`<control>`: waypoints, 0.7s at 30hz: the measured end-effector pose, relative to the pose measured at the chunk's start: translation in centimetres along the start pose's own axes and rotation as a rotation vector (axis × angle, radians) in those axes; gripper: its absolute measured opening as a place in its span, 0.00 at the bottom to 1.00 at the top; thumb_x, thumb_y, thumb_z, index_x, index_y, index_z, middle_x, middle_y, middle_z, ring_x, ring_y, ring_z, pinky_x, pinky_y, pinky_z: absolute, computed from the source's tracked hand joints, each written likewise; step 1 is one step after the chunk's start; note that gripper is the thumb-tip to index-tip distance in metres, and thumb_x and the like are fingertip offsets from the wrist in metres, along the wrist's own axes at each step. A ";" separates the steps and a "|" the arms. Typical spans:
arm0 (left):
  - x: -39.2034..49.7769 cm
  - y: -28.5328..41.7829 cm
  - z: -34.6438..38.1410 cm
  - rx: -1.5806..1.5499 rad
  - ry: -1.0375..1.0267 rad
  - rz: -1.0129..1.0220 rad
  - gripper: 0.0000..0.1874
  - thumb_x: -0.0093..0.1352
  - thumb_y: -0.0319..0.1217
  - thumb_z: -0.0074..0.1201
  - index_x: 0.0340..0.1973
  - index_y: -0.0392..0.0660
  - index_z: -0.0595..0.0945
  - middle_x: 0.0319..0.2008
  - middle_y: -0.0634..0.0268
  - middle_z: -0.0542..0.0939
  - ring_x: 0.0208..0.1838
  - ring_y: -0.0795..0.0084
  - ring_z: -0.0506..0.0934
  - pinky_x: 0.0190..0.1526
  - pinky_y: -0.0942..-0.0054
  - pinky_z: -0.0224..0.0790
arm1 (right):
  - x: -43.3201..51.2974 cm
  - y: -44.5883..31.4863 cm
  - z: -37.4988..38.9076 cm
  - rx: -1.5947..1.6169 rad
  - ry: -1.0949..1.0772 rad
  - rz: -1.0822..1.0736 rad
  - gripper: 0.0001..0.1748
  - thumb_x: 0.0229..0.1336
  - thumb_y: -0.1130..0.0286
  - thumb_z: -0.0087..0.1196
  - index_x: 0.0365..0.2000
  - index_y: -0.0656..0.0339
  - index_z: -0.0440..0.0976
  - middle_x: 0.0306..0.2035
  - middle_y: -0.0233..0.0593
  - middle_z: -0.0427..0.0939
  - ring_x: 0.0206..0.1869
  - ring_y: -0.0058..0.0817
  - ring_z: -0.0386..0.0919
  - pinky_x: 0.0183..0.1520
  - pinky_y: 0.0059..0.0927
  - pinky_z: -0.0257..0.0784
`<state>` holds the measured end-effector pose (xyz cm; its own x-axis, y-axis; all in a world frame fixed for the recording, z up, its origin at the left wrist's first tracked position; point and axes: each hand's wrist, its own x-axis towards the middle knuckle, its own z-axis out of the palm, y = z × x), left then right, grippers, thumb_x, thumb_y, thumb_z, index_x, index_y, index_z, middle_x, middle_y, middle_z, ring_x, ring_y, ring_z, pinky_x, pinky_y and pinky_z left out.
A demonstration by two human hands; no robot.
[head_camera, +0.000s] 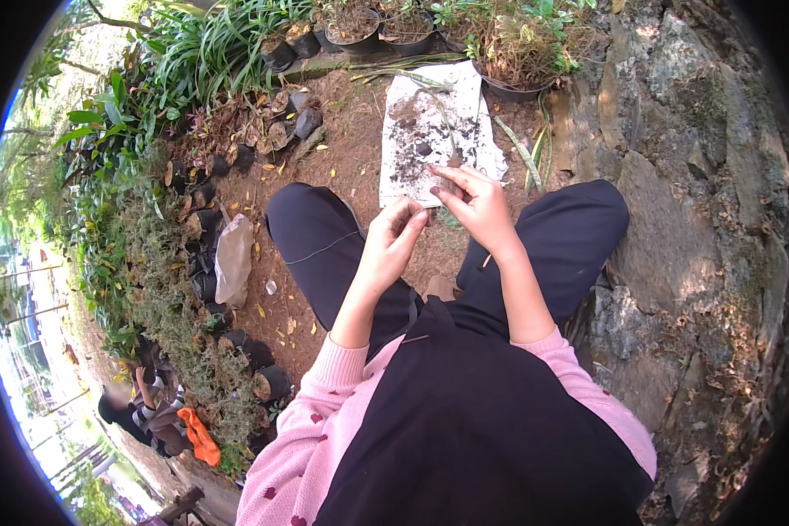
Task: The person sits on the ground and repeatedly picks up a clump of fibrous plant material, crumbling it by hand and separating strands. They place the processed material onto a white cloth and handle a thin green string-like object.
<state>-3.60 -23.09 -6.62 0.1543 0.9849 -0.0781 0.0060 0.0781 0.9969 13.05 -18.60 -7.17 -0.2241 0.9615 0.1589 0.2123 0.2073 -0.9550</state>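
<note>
Soil-stained, my left hand hovers over the near edge of a white woven sack, thumb and fingers drawn together. Close beside it on the right is my right hand, its thumb and fingertips bent toward each other. Whether either hand pinches something thin is too small to tell. Dark soil is scattered over the sack, with a dark round clump on it. A long leaf lies across the sack toward my right fingers. A thin green string rests over my left trouser leg.
Yellow-edged snake plant leaves lie right of the sack. Potted plants line the far side. At left are a crumpled plastic bag and several black nursery bags. A stone wall borders the right. Another person sits at far left.
</note>
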 end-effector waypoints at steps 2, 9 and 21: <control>0.1 -0.9 -0.4 0.014 0.043 0.131 0.07 0.70 0.28 0.47 0.31 0.38 0.74 0.41 0.64 0.70 0.39 0.80 0.69 0.41 0.82 0.61 | -0.1 1.1 0.0 -0.176 0.017 -0.010 0.13 0.51 0.73 0.57 0.40 0.59 0.78 0.23 0.33 0.70 0.22 0.18 0.63 0.28 0.22 0.62; 1.7 -6.0 -3.7 -1.078 0.060 0.131 0.09 0.72 0.34 0.41 0.30 0.44 0.67 0.30 0.65 0.68 0.42 0.67 0.71 0.57 0.63 0.61 | -0.5 4.7 2.0 -0.145 -0.100 0.130 0.08 0.52 0.70 0.57 0.29 0.66 0.75 0.21 0.35 0.70 0.21 0.17 0.64 0.25 0.23 0.61; 2.5 -11.0 -3.6 -0.624 0.375 -0.109 0.02 0.67 0.29 0.52 0.33 0.48 0.75 0.25 0.78 0.71 0.26 0.86 0.67 0.30 0.83 0.57 | -1.6 10.3 8.5 -0.434 -0.101 0.398 0.13 0.46 0.63 0.60 0.26 0.63 0.77 0.20 0.48 0.76 0.26 0.41 0.78 0.30 0.39 0.71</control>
<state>-6.81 -20.90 -17.80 -0.1643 0.9443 -0.2852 -0.5783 0.1420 0.8033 7.50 -19.50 -19.34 -0.1328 0.9628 -0.2351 0.6627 -0.0901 -0.7434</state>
